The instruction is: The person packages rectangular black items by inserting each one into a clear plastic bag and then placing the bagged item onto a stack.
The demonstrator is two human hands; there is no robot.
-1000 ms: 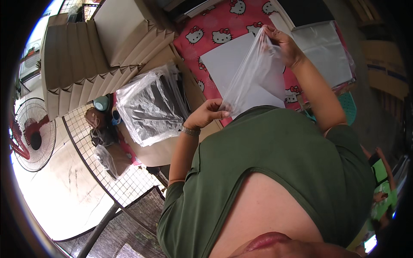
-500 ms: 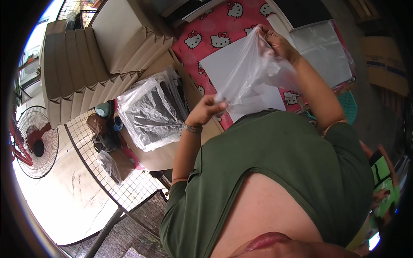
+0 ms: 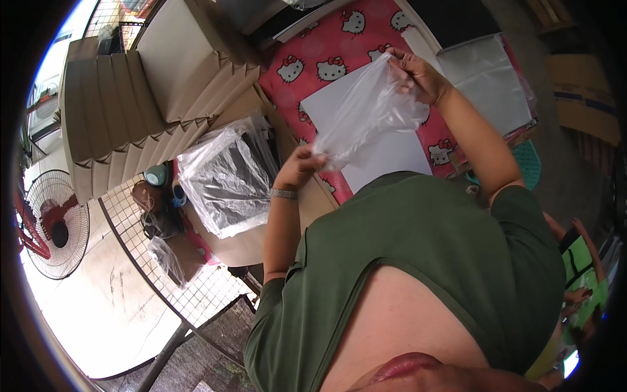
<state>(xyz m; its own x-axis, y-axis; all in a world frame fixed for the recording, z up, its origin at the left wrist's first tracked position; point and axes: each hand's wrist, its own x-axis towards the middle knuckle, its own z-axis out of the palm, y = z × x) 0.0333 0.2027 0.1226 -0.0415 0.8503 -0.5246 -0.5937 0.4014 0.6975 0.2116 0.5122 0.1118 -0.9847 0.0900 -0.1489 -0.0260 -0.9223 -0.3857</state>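
A clear plastic bag [image 3: 366, 121] is stretched between my two hands. My left hand [image 3: 300, 166] pinches its lower left end, and my right hand [image 3: 418, 75] grips the upper right end with curled fingers. Beneath the bag lies a white sheet [image 3: 392, 160], partly covered by it, on a pink table cover [image 3: 281, 88] with a cartoon cat print. Left of my left hand sits a stack of dark flat pieces in clear plastic [image 3: 228, 176].
Folded brown cardboard [image 3: 111, 111] piles up at the far left. Clear plastic sheets [image 3: 486, 85] and a black panel [image 3: 450, 19] lie beyond my right hand. A fan [image 3: 59, 225] stands at the left, and a teal basket [image 3: 528, 163] sits by my right elbow. Another person's green clothing [image 3: 581, 281] shows at the right.
My left hand has moved slightly left and my right hand slightly down. The bag between them has shifted left and lies flatter, with both ends still held.
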